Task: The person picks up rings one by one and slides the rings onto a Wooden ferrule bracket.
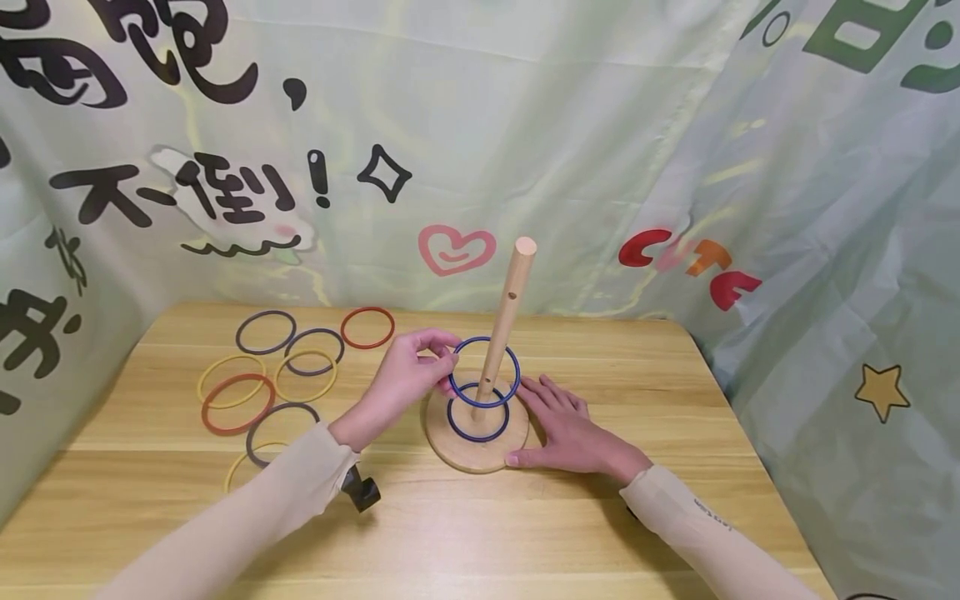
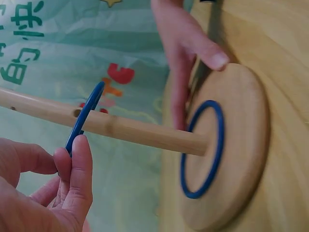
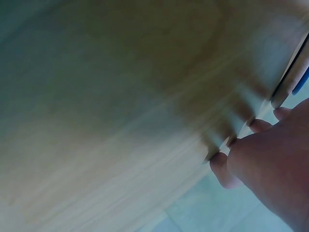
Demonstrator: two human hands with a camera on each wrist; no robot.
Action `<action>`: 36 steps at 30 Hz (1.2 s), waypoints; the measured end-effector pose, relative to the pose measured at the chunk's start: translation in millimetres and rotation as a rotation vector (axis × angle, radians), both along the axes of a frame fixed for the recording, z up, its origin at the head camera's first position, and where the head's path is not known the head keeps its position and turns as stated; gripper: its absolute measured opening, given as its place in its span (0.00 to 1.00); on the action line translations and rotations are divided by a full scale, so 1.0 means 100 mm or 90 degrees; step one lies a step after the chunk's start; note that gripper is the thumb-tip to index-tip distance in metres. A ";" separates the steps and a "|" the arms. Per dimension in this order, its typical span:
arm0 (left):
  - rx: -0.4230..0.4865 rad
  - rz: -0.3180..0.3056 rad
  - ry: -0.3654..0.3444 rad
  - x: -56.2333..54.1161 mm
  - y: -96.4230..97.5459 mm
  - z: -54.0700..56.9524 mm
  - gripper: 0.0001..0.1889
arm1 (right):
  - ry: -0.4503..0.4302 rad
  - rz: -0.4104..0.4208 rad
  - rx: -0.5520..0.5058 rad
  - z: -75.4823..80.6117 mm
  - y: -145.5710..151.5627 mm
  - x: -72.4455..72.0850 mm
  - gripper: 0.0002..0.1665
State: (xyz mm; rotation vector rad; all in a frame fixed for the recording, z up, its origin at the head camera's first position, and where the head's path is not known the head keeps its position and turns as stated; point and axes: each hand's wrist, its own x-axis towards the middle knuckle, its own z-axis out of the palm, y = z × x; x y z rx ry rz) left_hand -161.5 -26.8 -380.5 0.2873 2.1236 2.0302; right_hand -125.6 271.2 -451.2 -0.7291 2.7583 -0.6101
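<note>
My left hand [image 1: 408, 367] pinches a blue ring [image 2: 84, 116] between thumb and fingers. That ring hangs tilted around the wooden post [image 1: 511, 308], partway up it, as the left wrist view shows. Below it, another blue ring [image 1: 477, 439] lies flat on the round wooden base [image 1: 448, 454], encircling the foot of the post. On the right side of the base rests my right hand [image 1: 562, 425], fingers extended, its thumb touching the rim. The right wrist view shows that hand's fingers [image 3: 260, 125] from behind against the tabletop, with only a sliver of the base.
Several loose rings lie on the wooden table [image 1: 600, 533] to the left: a red ring [image 1: 367, 309] at the back, a yellow ring [image 1: 306, 398], an orange-red ring [image 1: 225, 432] and dark ones, some overlapping. A printed curtain [image 1: 570, 125] hangs behind and at both sides.
</note>
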 end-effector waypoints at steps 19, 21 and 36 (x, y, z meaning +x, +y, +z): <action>-0.082 -0.003 -0.037 0.00 0.03 -0.56 0.12 | -0.003 -0.001 -0.001 -0.01 0.00 -0.01 0.68; -0.083 -0.006 -0.044 -0.01 0.03 -0.59 0.12 | -0.004 -0.001 -0.001 -0.01 0.00 -0.01 0.68; -0.116 -0.032 -0.080 -0.02 0.06 -0.68 0.12 | -0.010 -0.002 0.001 -0.02 0.00 -0.01 0.68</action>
